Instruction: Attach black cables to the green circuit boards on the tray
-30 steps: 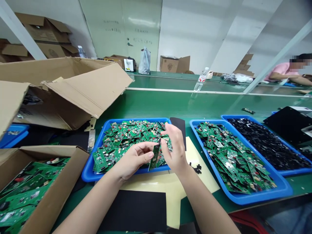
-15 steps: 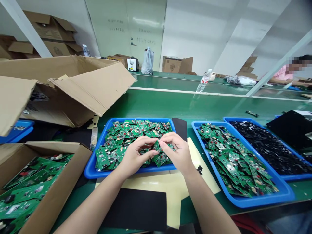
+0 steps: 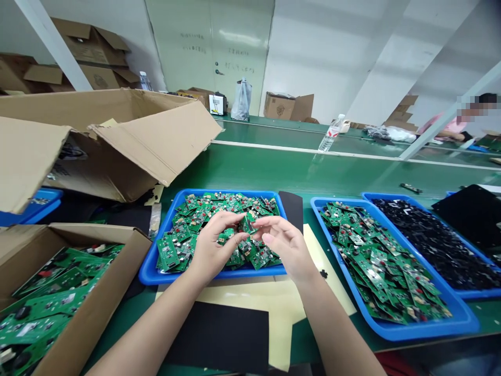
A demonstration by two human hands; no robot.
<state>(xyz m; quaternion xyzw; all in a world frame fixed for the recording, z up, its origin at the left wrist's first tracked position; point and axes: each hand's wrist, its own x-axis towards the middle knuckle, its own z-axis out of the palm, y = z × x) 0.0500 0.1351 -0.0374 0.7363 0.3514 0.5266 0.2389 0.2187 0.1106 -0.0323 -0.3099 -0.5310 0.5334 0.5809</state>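
Observation:
My left hand [image 3: 215, 244] pinches a small green circuit board [image 3: 247, 223] between thumb and fingers, tilted up above a blue tray [image 3: 147, 273]. My right hand [image 3: 287, 245] is closed at the board's right edge, its curled fingertips against it and its thumb a little lower. A dark part shows on the board's near face; fingers cover some of its edges. Under both hands, a heap of similar circuit boards [image 3: 191, 214] fills the tray.
Right of my hands stands a second blue tray [image 3: 395, 331] of circuit boards, then a tray of small black parts [image 3: 430, 245]. A cardboard box [image 3: 129, 261] with larger boards is at left, a big open carton [image 3: 156, 141] behind it. A black sheet [image 3: 223, 334] lies in front.
The board has turned and come up between my hands, showing more of its face. My right fingertips have loosened from a tight pinch and spread slightly. The view has shifted a little.

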